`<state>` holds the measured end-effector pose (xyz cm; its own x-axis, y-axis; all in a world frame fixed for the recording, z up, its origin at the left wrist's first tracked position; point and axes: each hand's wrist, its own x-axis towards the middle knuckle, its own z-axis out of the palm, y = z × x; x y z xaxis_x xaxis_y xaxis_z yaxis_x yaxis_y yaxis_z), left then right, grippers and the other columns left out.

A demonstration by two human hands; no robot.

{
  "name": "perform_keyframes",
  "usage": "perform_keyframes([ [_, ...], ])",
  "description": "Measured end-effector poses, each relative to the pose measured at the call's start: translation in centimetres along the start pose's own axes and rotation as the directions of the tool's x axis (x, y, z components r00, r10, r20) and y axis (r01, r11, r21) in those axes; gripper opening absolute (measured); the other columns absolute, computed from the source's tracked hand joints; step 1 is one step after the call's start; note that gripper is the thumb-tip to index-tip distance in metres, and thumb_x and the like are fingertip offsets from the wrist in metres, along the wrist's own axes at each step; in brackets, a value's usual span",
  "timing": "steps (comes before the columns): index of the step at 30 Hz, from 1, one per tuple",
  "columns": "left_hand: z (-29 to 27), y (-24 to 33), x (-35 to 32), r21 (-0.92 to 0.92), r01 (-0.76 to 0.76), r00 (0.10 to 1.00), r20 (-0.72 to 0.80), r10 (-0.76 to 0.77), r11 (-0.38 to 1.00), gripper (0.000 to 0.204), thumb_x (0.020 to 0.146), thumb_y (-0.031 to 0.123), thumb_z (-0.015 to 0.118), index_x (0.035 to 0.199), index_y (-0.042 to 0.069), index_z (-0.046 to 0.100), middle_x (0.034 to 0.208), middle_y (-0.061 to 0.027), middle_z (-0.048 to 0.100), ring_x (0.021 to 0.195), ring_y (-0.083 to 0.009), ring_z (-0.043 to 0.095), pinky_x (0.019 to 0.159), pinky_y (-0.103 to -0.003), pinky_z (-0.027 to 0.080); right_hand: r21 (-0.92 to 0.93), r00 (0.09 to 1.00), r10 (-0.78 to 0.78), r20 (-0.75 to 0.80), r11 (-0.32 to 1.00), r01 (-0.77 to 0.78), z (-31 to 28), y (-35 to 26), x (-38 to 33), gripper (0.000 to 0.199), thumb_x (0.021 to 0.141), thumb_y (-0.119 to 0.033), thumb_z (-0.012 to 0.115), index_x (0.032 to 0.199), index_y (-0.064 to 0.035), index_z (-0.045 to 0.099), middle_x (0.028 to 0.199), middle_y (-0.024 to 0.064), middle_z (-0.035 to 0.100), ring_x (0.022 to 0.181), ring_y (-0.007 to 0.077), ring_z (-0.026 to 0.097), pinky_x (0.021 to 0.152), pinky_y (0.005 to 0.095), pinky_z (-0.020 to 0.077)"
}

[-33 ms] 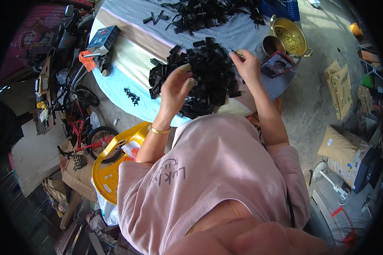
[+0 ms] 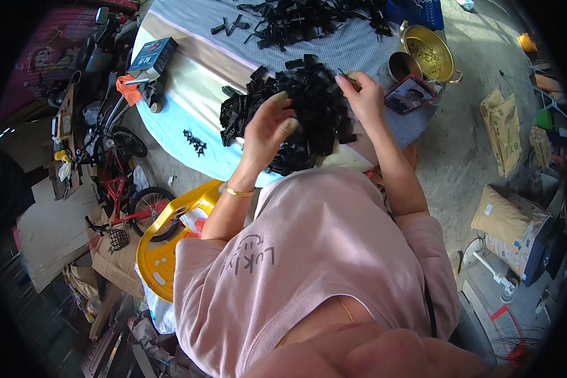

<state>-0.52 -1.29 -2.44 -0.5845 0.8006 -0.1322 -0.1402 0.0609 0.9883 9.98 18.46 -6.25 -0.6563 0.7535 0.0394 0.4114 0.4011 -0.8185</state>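
Note:
A heap of small black plastic parts (image 2: 318, 113) lies on the cloth-covered round table in front of me. My left hand (image 2: 264, 133) is over the heap's near left side, thumb and fingers apart, with pale coverings on the fingertips. No part shows between them, though the dark heap behind makes this hard to see. At the heap's right edge, my right hand (image 2: 366, 99) pinches a small, thin, dark piece, too small to name. A little cluster of black parts (image 2: 195, 142) lies on the light blue cloth at the left.
Another black heap (image 2: 309, 22) covers the table's far side. To the right stand a gold pot (image 2: 450, 60) with small pieces inside, a metal container (image 2: 403, 67) and a dark box (image 2: 409, 96). A blue box (image 2: 153, 57) sits far left; a yellow chair (image 2: 154, 261) is beside me.
My left hand has shifted slightly right, and its fingers have moved a little. The right hand has moved slightly left, still pinching.

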Motion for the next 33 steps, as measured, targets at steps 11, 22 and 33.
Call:
perform_keyframes([
  [11,0.4,2.0,0.5,-0.192,-0.028,0.998,0.054,0.039,0.981,0.022,0.088,0.008,0.048,0.108,-0.002,0.049,0.088,-0.0089,0.06,0.075,-0.0144,0.06,0.07,-0.026,0.05,0.715,0.944,-0.258,0.205,0.699,0.036,-0.3,-5.2,-4.8,0.018,0.081,-0.009,0.061,0.097,-0.0018,0.059,0.068,-0.0046,0.054,0.055,0.0001,0.042,0.049,0.0137,0.0331],
  [22,0.5,1.6,-0.1,-0.341,0.119,0.983,0.173,-0.063,0.933,0.031,0.088,0.016,0.049,0.115,0.0,0.045,0.1,-0.0107,0.057,0.086,-0.0188,0.059,0.078,-0.031,0.05,0.653,0.848,-0.473,0.238,0.725,0.221,-2.0,-7.7,-5.6,0.011,0.077,-0.008,0.064,0.079,0.0007,0.057,0.066,0.0012,0.056,0.059,0.0045,0.049,0.054,0.018,0.0406],
  [33,2.3,3.2,-1.1,-0.196,0.09,0.991,0.115,-0.069,0.976,0.054,0.074,-0.007,0.061,0.123,0.001,0.038,0.105,-0.0103,0.055,0.093,-0.0172,0.057,0.079,-0.027,0.049,0.666,0.885,-0.07,0.461,0.686,-0.293,-0.1,-6.6,-5.2,0.019,0.076,-0.01,0.067,0.086,0.0023,0.055,0.071,0.001,0.058,0.061,0.0033,0.053,0.057,0.0172,0.0452],
])
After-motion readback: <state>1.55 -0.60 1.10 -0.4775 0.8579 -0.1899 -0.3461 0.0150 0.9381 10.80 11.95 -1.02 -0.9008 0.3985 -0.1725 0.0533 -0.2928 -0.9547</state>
